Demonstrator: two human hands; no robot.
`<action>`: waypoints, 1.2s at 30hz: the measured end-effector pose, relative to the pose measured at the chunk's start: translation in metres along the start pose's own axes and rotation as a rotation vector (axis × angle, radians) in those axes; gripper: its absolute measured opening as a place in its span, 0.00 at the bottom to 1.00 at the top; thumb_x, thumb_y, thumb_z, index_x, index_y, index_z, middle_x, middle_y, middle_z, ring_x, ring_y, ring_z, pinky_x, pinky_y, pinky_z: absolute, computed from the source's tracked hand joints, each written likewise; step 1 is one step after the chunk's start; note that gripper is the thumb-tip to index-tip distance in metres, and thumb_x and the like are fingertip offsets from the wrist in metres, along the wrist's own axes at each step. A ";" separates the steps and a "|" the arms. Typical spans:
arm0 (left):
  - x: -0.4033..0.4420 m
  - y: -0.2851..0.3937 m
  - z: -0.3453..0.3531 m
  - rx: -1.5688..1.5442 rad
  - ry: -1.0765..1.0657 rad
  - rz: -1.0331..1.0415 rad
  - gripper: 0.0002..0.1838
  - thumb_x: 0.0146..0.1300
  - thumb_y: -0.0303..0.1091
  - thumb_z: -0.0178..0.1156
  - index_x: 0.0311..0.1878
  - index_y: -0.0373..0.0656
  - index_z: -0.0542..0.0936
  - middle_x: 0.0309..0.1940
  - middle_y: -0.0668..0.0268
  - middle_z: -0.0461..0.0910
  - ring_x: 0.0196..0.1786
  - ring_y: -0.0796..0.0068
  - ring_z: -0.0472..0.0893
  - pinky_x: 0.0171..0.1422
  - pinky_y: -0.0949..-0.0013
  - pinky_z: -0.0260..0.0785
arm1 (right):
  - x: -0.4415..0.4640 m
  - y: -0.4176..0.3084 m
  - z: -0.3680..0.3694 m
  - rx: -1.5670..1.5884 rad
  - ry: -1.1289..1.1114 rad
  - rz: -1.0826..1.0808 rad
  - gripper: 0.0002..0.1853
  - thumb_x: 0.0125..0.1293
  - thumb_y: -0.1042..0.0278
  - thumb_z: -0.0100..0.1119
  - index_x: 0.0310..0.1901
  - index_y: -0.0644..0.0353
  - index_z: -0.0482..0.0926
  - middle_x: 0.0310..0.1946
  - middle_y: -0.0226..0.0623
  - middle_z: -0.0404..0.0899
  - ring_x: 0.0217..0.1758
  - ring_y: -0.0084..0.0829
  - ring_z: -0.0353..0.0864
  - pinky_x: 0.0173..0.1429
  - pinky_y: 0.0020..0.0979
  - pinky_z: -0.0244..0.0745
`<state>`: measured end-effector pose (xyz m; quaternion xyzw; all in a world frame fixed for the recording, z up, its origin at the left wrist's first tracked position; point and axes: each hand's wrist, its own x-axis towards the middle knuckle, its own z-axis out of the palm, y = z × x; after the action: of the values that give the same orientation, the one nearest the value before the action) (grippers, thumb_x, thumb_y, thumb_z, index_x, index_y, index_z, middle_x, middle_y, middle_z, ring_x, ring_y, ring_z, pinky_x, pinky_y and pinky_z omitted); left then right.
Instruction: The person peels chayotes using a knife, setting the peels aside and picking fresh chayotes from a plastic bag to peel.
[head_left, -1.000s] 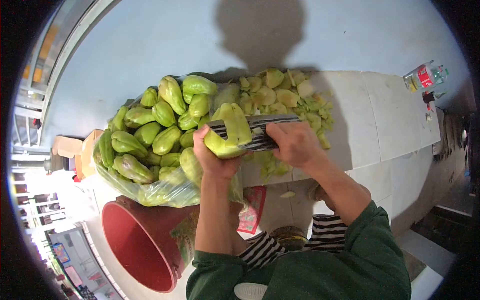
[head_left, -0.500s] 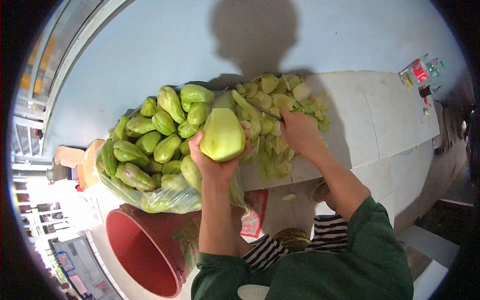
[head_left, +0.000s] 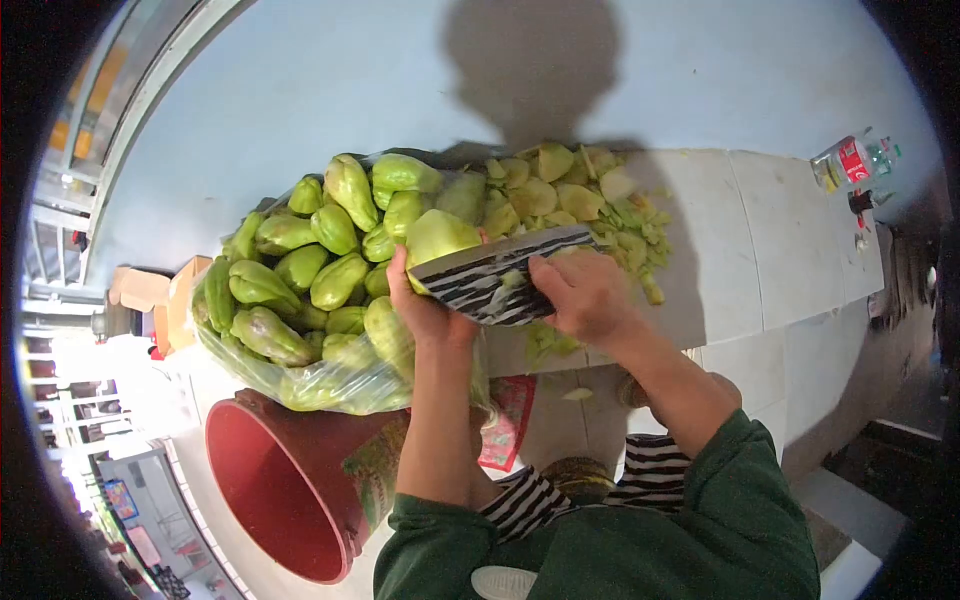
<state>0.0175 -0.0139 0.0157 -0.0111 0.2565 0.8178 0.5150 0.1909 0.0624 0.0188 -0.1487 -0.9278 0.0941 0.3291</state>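
A large, pale green peeled chayote [head_left: 440,234] rests in my left hand [head_left: 432,312], whose fingers wrap round its lower left side. My right hand [head_left: 592,292] grips a broad-bladed knife [head_left: 480,284]; its handle is hidden in the fist. The shiny blade mirrors black and white stripes and lies across the lower part of the chayote, hiding much of it. To the left, several unpeeled green chayotes [head_left: 262,284] fill an open clear plastic bag [head_left: 345,392]. Pale and green peelings [head_left: 535,197] are heaped behind the knife and to its right.
The tiled ledge [head_left: 735,250] runs along a pale wall [head_left: 330,80]. A plastic bottle with a red label [head_left: 850,160] lies at its far right. Below the bag, a red bucket [head_left: 350,540] is tipped towards the left. A cardboard box [head_left: 185,300] stands behind the bag.
The knife has swung from the peelings on the right onto the chayote, its blade now flat towards me. A long peel strip at its tip is gone from there. The view has shifted slightly.
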 end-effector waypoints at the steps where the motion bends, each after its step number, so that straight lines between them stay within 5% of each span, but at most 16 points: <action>1: -0.005 -0.003 0.008 -0.036 0.055 -0.008 0.30 0.61 0.56 0.50 0.54 0.37 0.73 0.46 0.49 0.78 0.47 0.48 0.79 0.55 0.48 0.72 | 0.001 -0.001 0.001 -0.001 -0.002 0.003 0.19 0.44 0.65 0.64 0.40 0.59 0.74 0.25 0.29 0.73 0.28 0.33 0.79 0.31 0.35 0.75; 10: 0.004 -0.017 -0.012 0.007 -0.025 -0.020 0.27 0.60 0.53 0.52 0.51 0.39 0.75 0.44 0.54 0.80 0.46 0.55 0.80 0.54 0.54 0.73 | 0.005 -0.004 -0.001 -0.052 0.082 -0.099 0.24 0.38 0.66 0.65 0.42 0.65 0.77 0.23 0.31 0.72 0.23 0.30 0.76 0.29 0.31 0.70; 12: 0.001 -0.014 -0.006 0.060 0.029 0.018 0.27 0.60 0.53 0.52 0.51 0.39 0.75 0.45 0.55 0.80 0.47 0.55 0.80 0.55 0.54 0.73 | 0.003 -0.006 -0.001 -0.062 0.041 -0.049 0.13 0.50 0.68 0.58 0.39 0.58 0.75 0.23 0.28 0.73 0.26 0.30 0.79 0.30 0.32 0.75; 16: -0.006 -0.007 0.014 0.027 0.143 0.072 0.27 0.60 0.51 0.53 0.53 0.39 0.75 0.48 0.56 0.79 0.51 0.56 0.78 0.59 0.53 0.70 | -0.007 0.019 0.001 -0.065 -0.067 0.166 0.12 0.51 0.67 0.58 0.39 0.57 0.74 0.24 0.31 0.75 0.28 0.36 0.80 0.30 0.36 0.75; 19: -0.004 0.003 0.010 0.028 -0.011 0.034 0.26 0.60 0.49 0.53 0.55 0.40 0.75 0.49 0.57 0.78 0.53 0.57 0.78 0.60 0.52 0.69 | -0.002 0.016 -0.006 -0.010 -0.139 0.152 0.14 0.49 0.66 0.61 0.38 0.56 0.72 0.25 0.35 0.76 0.28 0.42 0.80 0.30 0.41 0.75; 21: -0.004 0.004 0.004 0.038 -0.062 -0.018 0.25 0.59 0.47 0.53 0.55 0.40 0.74 0.49 0.58 0.79 0.52 0.57 0.78 0.59 0.52 0.70 | 0.005 0.004 -0.012 0.115 -0.037 0.105 0.24 0.37 0.71 0.68 0.40 0.59 0.73 0.25 0.38 0.76 0.29 0.45 0.78 0.31 0.42 0.72; 28: -0.008 0.010 0.003 0.106 -0.067 0.005 0.28 0.57 0.47 0.55 0.56 0.37 0.72 0.49 0.56 0.79 0.50 0.58 0.79 0.57 0.54 0.72 | -0.005 0.023 0.004 0.080 -0.023 0.182 0.28 0.33 0.70 0.70 0.43 0.61 0.74 0.24 0.39 0.75 0.27 0.46 0.78 0.29 0.42 0.71; 33: -0.004 0.010 -0.010 0.146 -0.090 -0.044 0.31 0.59 0.51 0.53 0.57 0.35 0.73 0.48 0.50 0.79 0.49 0.50 0.80 0.57 0.51 0.72 | 0.007 0.009 -0.019 0.181 -0.050 0.022 0.20 0.40 0.66 0.67 0.36 0.55 0.70 0.22 0.35 0.73 0.28 0.43 0.79 0.29 0.44 0.74; 36: -0.009 0.009 0.005 0.162 -0.140 -0.082 0.29 0.56 0.48 0.56 0.55 0.35 0.73 0.47 0.54 0.79 0.49 0.56 0.80 0.56 0.55 0.72 | 0.006 0.001 -0.019 0.151 0.007 0.043 0.19 0.40 0.66 0.67 0.35 0.54 0.70 0.22 0.35 0.73 0.27 0.43 0.79 0.28 0.44 0.73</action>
<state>0.0152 -0.0221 0.0259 0.0771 0.2847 0.7714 0.5639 0.1990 0.0671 0.0370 -0.1434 -0.9134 0.1704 0.3407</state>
